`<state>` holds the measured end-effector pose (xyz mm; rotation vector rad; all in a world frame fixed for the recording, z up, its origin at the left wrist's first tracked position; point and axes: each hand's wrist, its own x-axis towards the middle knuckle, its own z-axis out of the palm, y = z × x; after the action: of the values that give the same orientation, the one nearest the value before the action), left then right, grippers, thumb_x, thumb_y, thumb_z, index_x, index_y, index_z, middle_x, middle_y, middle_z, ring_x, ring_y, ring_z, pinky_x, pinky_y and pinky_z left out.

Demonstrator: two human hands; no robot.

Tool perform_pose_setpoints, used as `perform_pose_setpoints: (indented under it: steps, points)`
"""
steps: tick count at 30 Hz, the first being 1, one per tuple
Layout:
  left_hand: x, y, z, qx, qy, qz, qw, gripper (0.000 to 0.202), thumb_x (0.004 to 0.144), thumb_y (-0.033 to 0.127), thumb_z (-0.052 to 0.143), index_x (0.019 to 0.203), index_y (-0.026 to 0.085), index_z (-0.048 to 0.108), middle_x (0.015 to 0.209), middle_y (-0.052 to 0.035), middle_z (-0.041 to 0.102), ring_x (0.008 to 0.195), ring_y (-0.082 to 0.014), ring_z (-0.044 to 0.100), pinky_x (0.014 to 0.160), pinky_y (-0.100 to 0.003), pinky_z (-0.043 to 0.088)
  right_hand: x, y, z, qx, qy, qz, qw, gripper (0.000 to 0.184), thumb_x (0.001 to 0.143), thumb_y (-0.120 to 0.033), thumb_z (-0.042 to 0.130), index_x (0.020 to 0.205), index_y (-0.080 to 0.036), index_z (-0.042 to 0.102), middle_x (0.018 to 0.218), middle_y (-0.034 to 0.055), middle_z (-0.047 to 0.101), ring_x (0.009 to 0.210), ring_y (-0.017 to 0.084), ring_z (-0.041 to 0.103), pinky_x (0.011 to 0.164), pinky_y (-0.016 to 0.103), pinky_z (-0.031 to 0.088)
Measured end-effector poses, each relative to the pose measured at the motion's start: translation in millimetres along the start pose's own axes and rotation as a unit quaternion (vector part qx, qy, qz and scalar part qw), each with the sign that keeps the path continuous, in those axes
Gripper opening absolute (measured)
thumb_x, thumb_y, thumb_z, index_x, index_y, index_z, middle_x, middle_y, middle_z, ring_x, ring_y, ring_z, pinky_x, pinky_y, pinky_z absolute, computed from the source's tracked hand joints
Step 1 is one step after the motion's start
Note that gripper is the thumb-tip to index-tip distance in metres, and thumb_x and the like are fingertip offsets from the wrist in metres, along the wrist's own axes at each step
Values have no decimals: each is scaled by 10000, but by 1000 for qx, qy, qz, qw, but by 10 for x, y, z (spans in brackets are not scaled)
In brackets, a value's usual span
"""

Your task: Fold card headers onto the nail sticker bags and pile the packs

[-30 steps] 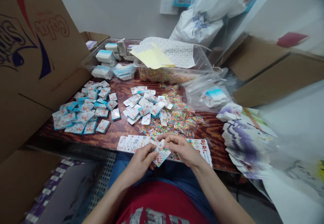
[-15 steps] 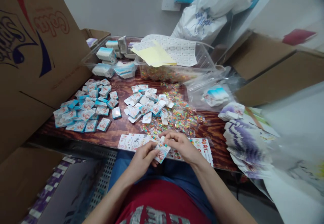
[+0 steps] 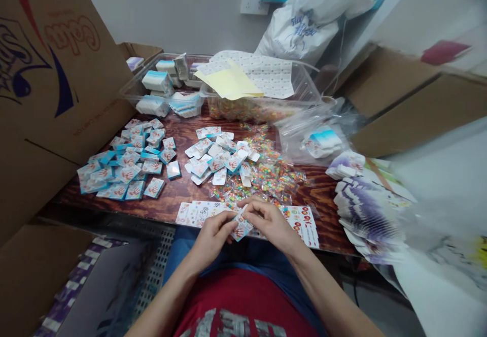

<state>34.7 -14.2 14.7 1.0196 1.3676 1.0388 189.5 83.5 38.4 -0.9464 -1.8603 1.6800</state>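
Fingertips of left hand point(image 3: 212, 236) and right hand point(image 3: 273, 224) pinching small printed packet point(image 3: 240, 229) between them, held just above near edge of tabletop point(image 3: 178, 192), sticker sheets point(image 3: 304, 223) beneath, colourful sachets point(image 3: 274, 179) and loose white packets point(image 3: 216, 157) beyond, blue-edged pile point(image 3: 125, 167) further left

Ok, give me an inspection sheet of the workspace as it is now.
Surface: dark wooden table, mostly covered.
Job's things: small packet, held at the near edge above the sticker sheets.
Clutter: blue packet pile left; white packet pile centre; bead bags beside it; clear tubs at the back.
Hands: left hand and right hand both pinch the packet with their fingers.
Cables: nothing seen.
Surroundings: cardboard boxes both sides; white plastic bag; wall socket.
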Motion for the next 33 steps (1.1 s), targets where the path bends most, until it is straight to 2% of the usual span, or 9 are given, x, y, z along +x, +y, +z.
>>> perform_pose_setpoints:
  steps: [3, 6, 10, 14, 17, 20, 25, 29, 33]
  points:
    - [9, -8, -39, -15, 10, -10, 1000, 354, 878, 380, 546, 1116, 151, 671, 844, -26, 645, 614, -111, 556, 585, -227, 480, -1, 41, 17, 57, 46, 1, 997, 208, 795, -328, 645, 638, -195, 618, 1014, 76, 631, 975, 235, 573, 852, 354, 411]
    - [30, -45, -101, -29, -3, -25, 999, 401, 867, 413, 558, 1138, 139, 669, 766, -17, 643, 578, -108, 551, 573, -229, 477, -17, 110, 56, 123, 96, 34, 987, 213, 755, -373, 689, 651, -196, 632, 1027, 74, 623, 926, 232, 571, 792, 342, 434]
    - [54, -83, -147, -36, -7, -33, 999, 422, 852, 435, 583, 1135, 133, 667, 718, -9, 637, 549, -105, 546, 551, -225, 468, -52, 162, 111, 160, 109, 67, 979, 239, 724, -396, 714, 632, -191, 632, 1026, 82, 640, 861, 226, 572, 741, 331, 443]
    - [55, -57, -128, -36, -4, -18, 999, 353, 847, 414, 585, 1053, 143, 678, 719, -3, 632, 553, -104, 553, 553, -222, 473, -75, 96, 104, 109, 60, 42, 991, 200, 770, -351, 669, 647, -198, 632, 1015, 72, 644, 936, 235, 585, 810, 338, 441]
    - [43, -13, -85, -17, 10, -6, 1000, 309, 835, 389, 594, 1012, 152, 680, 733, -1, 631, 566, -106, 554, 552, -221, 481, -67, 5, 66, 9, 25, 1, 1000, 195, 806, -295, 622, 632, -206, 614, 982, 63, 652, 992, 239, 575, 894, 362, 410]
    - [36, 18, -38, -1, 9, 3, 1000, 279, 839, 368, 584, 989, 156, 687, 744, -2, 628, 574, -108, 555, 542, -218, 483, -44, -43, 34, -69, 15, -20, 997, 223, 813, -250, 596, 595, -209, 572, 915, 52, 649, 958, 233, 572, 896, 372, 392]
    - [11, -14, 19, -27, 37, -14, 999, 337, 862, 371, 564, 1102, 150, 646, 788, -14, 634, 568, -114, 574, 568, -241, 503, -16, 51, 26, -1, 50, -18, 999, 197, 812, -299, 605, 638, -206, 597, 887, 48, 618, 883, 212, 565, 805, 325, 414]
    - [-70, -54, 52, 79, 106, 55, 990, 360, 923, 354, 516, 1237, 204, 606, 984, -72, 657, 720, -159, 605, 697, -293, 521, -18, 179, 89, 82, 126, 35, 988, 220, 772, -373, 651, 646, -201, 599, 818, 31, 601, 771, 193, 541, 702, 296, 413]
    - [-114, -98, 61, 192, 119, 113, 967, 483, 864, 263, 620, 1338, 244, 528, 1169, -101, 627, 924, -215, 614, 878, -369, 499, -16, 228, 180, 113, 168, 46, 978, 255, 755, -412, 670, 637, -202, 588, 781, 22, 587, 735, 187, 528, 677, 292, 414]
